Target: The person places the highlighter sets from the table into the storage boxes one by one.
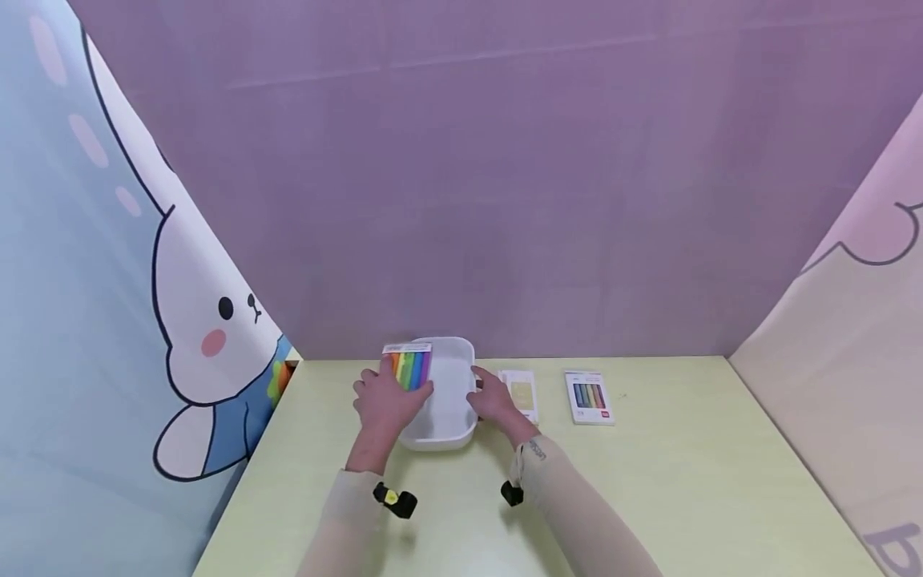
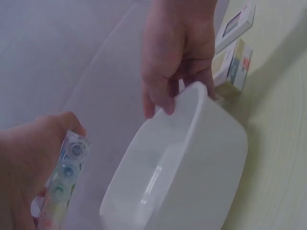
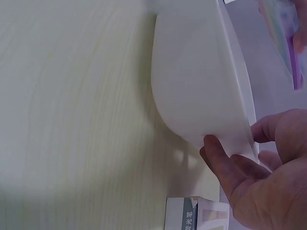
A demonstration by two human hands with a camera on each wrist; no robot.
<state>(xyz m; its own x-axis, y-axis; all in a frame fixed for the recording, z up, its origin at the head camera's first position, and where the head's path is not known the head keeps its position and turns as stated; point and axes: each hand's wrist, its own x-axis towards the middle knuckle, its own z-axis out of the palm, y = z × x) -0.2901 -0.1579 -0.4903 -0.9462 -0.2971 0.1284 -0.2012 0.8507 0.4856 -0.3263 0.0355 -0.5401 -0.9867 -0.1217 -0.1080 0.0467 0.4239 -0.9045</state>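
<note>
A white plastic basin [image 1: 450,393] stands near the back of the table. My right hand [image 1: 495,398] pinches its right rim, the thumb at the inside and the other fingers [image 3: 218,163] against the outer wall. My left hand [image 1: 389,398] holds a clear pack of coloured markers [image 1: 413,365] over the basin's left side. In the left wrist view, the round ends of the markers [image 2: 67,172] face the camera, and the pack is above the basin's rim. The right wrist view shows a purple marker at the edge of that pack [image 3: 293,62].
Just right of the basin lies a white and yellow box [image 1: 522,393], partly behind my right hand. Farther right is a white box with coloured pens pictured on it [image 1: 590,398]. A purple cloth [image 1: 541,200] hangs behind the table [image 1: 671,481].
</note>
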